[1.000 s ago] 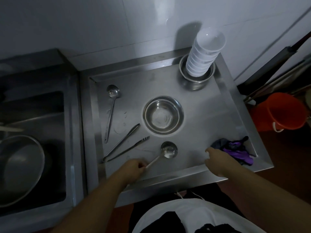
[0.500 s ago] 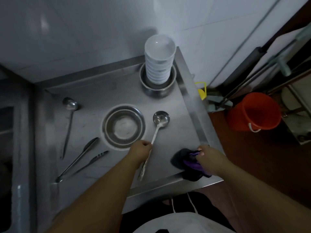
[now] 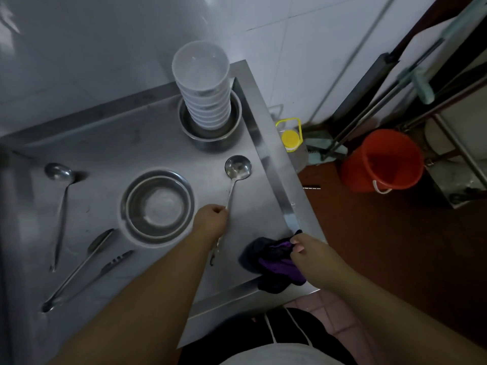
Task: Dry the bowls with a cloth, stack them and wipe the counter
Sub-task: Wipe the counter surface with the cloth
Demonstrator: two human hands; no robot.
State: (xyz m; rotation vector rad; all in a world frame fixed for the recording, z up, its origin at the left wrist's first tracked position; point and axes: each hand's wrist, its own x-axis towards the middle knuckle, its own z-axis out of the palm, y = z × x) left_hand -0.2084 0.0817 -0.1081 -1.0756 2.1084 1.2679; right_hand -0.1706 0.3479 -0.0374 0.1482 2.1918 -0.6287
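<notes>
Left hand grips the ladle, now carried from near the middle to the right of the counter. Right hand has closed on the cloth at the near right corner, so wiping looks next; bowls stand stacked far right

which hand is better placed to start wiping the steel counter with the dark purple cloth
The right hand. It already pinches the dark purple cloth at the near right corner of the steel counter. The left hand is busy gripping the handle of the steel ladle, so it would need to let go first.
</notes>
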